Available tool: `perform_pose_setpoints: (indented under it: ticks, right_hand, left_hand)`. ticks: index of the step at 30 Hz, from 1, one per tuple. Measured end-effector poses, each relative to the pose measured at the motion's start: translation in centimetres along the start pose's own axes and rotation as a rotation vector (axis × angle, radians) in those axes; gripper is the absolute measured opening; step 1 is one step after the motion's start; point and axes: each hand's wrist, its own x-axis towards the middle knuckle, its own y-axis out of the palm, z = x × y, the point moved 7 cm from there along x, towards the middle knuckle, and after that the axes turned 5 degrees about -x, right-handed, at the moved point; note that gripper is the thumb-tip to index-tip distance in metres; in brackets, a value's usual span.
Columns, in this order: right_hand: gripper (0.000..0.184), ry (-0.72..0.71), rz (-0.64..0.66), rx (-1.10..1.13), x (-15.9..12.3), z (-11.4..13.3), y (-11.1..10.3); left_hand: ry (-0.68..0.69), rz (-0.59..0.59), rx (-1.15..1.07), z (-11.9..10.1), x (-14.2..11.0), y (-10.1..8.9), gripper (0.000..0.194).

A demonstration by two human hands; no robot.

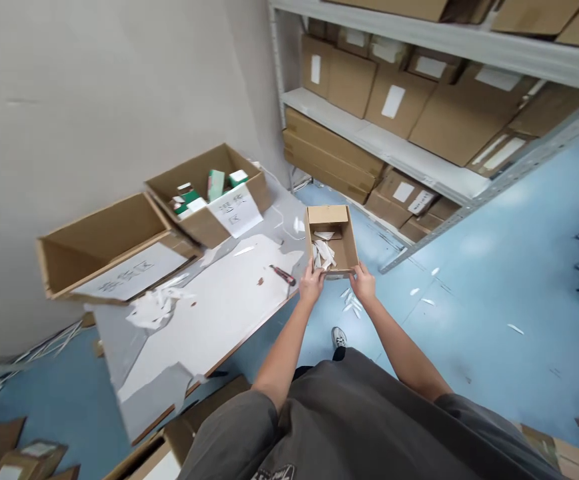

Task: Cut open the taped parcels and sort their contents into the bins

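Littered table (219,300); blue floor (419,373); shelves (384,144); held box (328,215)

Dark grey short-sleeved shirt (354,420); white print (280,473); pale sneaker (339,337).

A red-and-black knife (283,275) lay near the right edge of the surface (209,319), crumpled white paper (153,308) toward its left. Along its wall side stood two open cartons (204,231) — one held green-and-white boxes (216,185). Beyond the surface, a metal rack (384,143) carried cardboard boxes (352,83).
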Motion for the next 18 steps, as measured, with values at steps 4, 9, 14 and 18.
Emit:
perform_pose_setpoints:
  ticks: [4,9,14,18]
  right_hand:
    - [0.02,0.128,-0.017,-0.015,1.3,-11.3,-1.6]
    - [0.019,0.251,0.02,-0.029,1.9,-21.2,-1.6]
    - [0.023,0.301,0.041,-0.032,3.5,-26.5,-0.4]
    - [0.036,0.322,0.057,-0.016,4.4,-29.3,0.8]
  left_hand:
    - [0.102,0.124,-0.035,-6.7,4.2,9.4,0.02]
    - [0.197,0.261,-0.079,-12.0,7.1,17.9,0.024]
    - [0.211,0.296,-0.078,-14.3,9.4,22.6,0.026]
    - [0.209,0.334,-0.064,-15.4,10.8,25.3,0.036]
